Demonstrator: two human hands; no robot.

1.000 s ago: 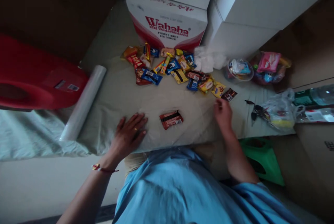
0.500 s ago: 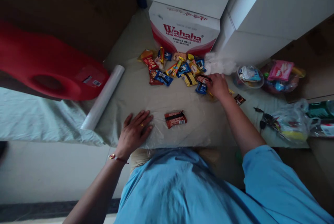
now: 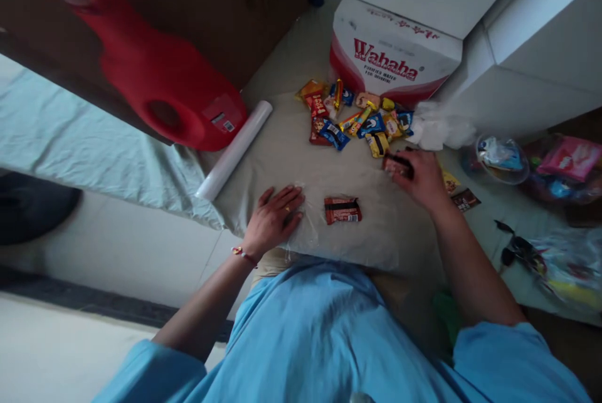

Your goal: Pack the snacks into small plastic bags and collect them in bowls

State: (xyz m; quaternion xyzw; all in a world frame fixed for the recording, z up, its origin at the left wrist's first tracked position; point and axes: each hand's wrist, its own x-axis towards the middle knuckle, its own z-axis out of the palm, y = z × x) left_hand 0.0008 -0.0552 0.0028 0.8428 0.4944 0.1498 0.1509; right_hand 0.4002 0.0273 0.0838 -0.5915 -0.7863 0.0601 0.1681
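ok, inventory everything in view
held packet: 1, brown, centre
second packet: 1, brown, front
snack pile: many, multicoloured, centre
loose packets: 2, yellow and dark, right
carton: 1, white-red, back
plastic heap: 1, white, right
tub: 1, clear, right
pouch: 1, pink, right
glasses: 1, black, right
bag: 1, clear, right
roll: 1, whitish, left
jug: 1, red, left
cardboard: 1, brown, left
boxes: several, white, right
cloth: 1, pale green, underneath
floor object: 1, black, left
shirt: 1, blue, bottom
left hand: 1, on cloth
right hand: 1, gripping held packet
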